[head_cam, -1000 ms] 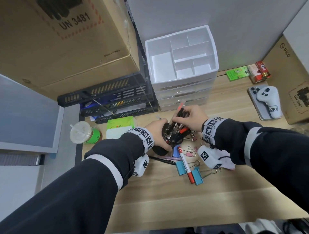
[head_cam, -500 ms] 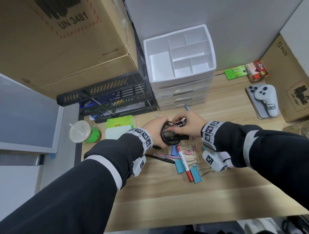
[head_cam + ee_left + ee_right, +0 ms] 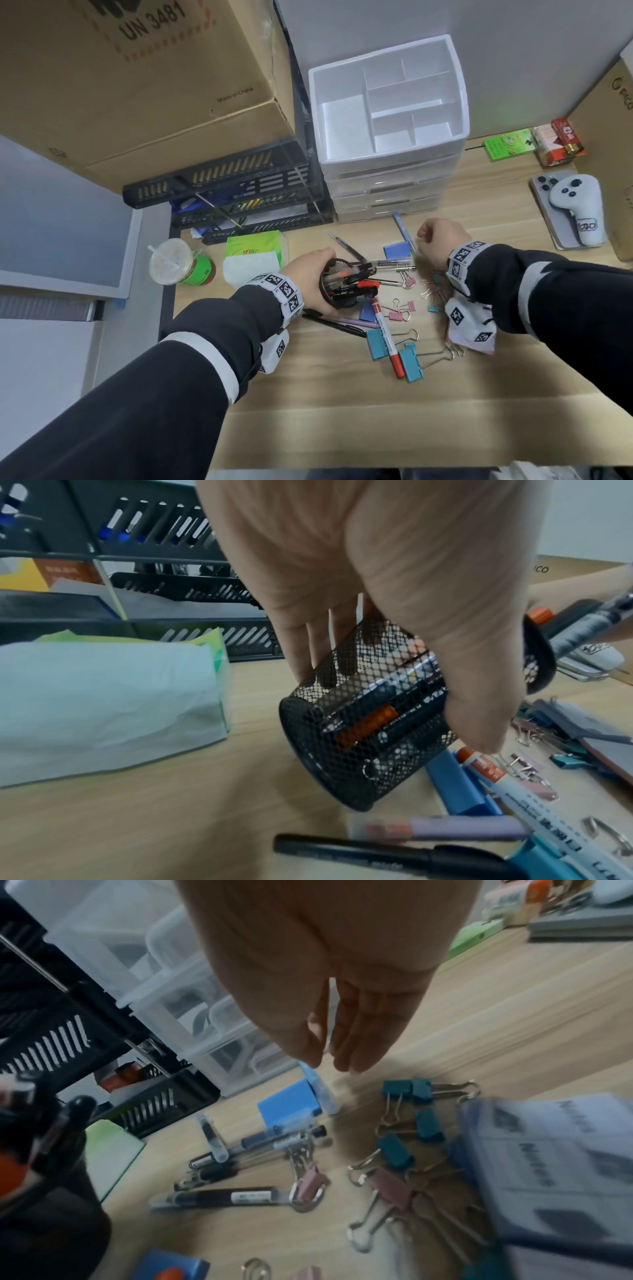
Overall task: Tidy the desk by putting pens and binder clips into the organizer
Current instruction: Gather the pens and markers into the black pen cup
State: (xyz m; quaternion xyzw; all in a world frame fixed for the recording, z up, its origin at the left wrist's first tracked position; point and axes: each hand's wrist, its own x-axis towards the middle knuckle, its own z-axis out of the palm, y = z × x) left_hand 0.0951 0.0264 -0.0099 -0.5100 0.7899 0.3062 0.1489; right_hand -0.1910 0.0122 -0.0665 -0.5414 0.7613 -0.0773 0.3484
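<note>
- Left hand [image 3: 310, 279] grasps the mesh cup [image 3: 337, 284], tipped on its side with its mouth toward the right; fingers and thumb wrap its wall.
- Pens [image 3: 356, 286] fill the cup, their ends projecting from the mouth. More pens [image 3: 390, 264] lie on the desk [image 3: 342, 411] just beyond the mouth.
- Right hand [image 3: 442, 240] hangs right of the cup, well apart from it. Its thumb and fingers are nearly closed, with something thin between them; whether they grip it cannot be told.
- Red-capped marker [image 3: 387, 337] lies in front of the cup, crossing blue binder clips [image 3: 409, 363].
- Pink clips [image 3: 406, 310] and teal clips [image 3: 400, 1118] lie scattered right of the cup.
- Black pen [image 3: 334, 323] lies in front of the cup, under the left wrist.
- White organizer [image 3: 390, 113] stands behind the cup at the wall, its top compartments open.
- Tissue pack [image 3: 253, 257] sits left of the cup.
</note>
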